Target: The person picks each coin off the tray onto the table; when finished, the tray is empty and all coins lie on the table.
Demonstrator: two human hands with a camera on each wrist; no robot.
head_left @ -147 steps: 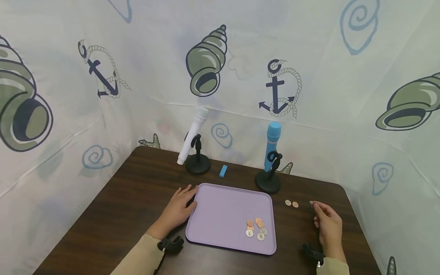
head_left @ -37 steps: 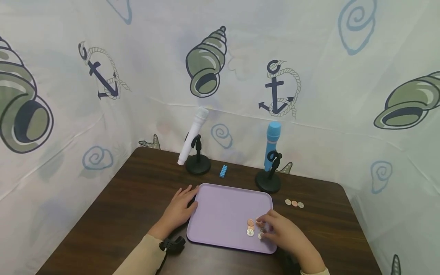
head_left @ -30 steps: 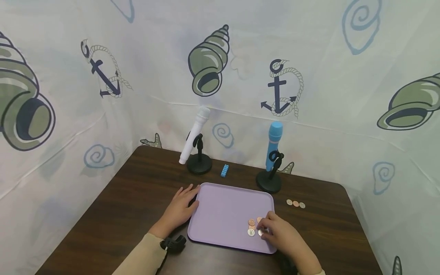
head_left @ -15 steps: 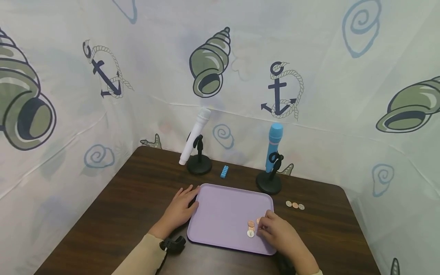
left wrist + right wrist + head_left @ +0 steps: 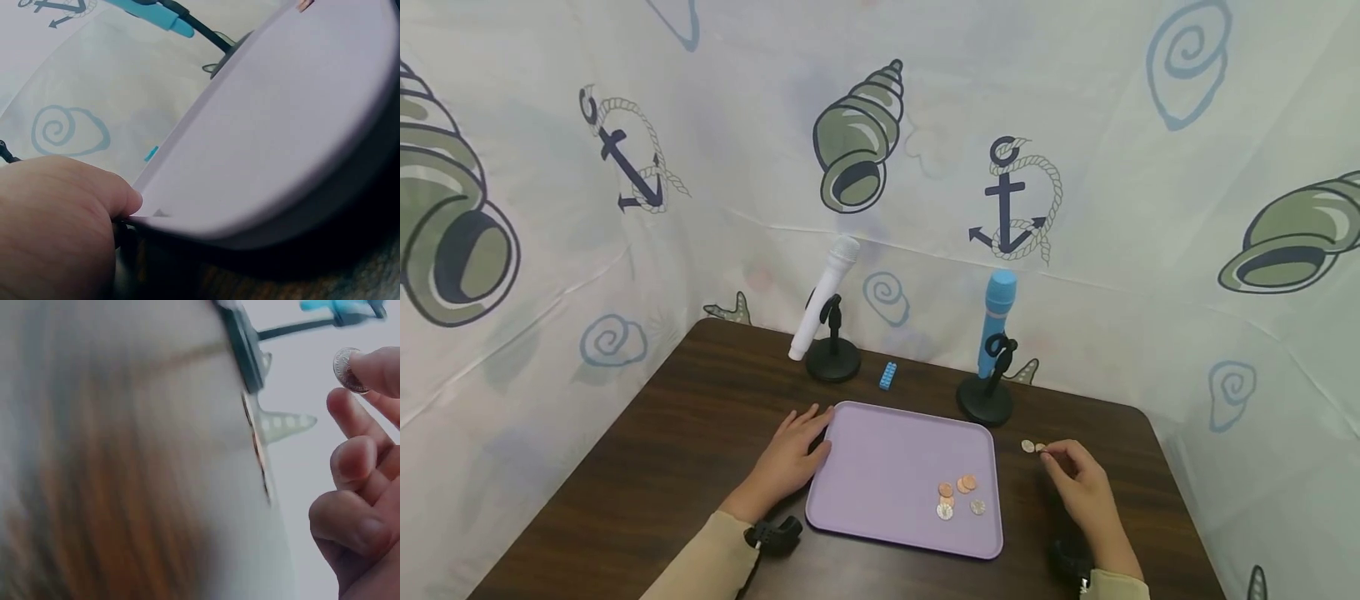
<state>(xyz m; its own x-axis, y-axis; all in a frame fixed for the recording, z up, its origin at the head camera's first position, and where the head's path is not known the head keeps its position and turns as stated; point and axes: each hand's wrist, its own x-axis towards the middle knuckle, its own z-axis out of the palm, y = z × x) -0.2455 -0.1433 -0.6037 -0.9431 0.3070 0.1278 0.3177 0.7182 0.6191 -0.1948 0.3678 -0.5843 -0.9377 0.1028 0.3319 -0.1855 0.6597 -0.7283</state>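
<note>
My right hand (image 5: 1086, 492) pinches a silver coin (image 5: 344, 369) between thumb and finger, its other fingers curled in the right wrist view. It hovers over the right end of a short row of coins (image 5: 1027, 446) on the table, partly covering them. Beyond the left side of the lilac tray (image 5: 880, 467) my left hand (image 5: 786, 462) lies with extended fingers, fingertips at the rim; the left wrist view has its thumb (image 5: 125, 197) against the tray's corner. Several copper coins (image 5: 967, 482) and two silver coins (image 5: 977, 507) lie in the tray's right part.
Behind the tray, a white microphone (image 5: 823, 300) leans on a black stand (image 5: 832, 360), and a blue microphone (image 5: 996, 317) on another stand (image 5: 985, 404). A small blue toy brick (image 5: 887, 376) lies between them. A printed cloth (image 5: 925, 167) hangs behind the table (image 5: 662, 450).
A third coin joined the row right of the tray. My right hand then took a silver coin from the tray and carried it right, over the row. My left hand stayed put.
</note>
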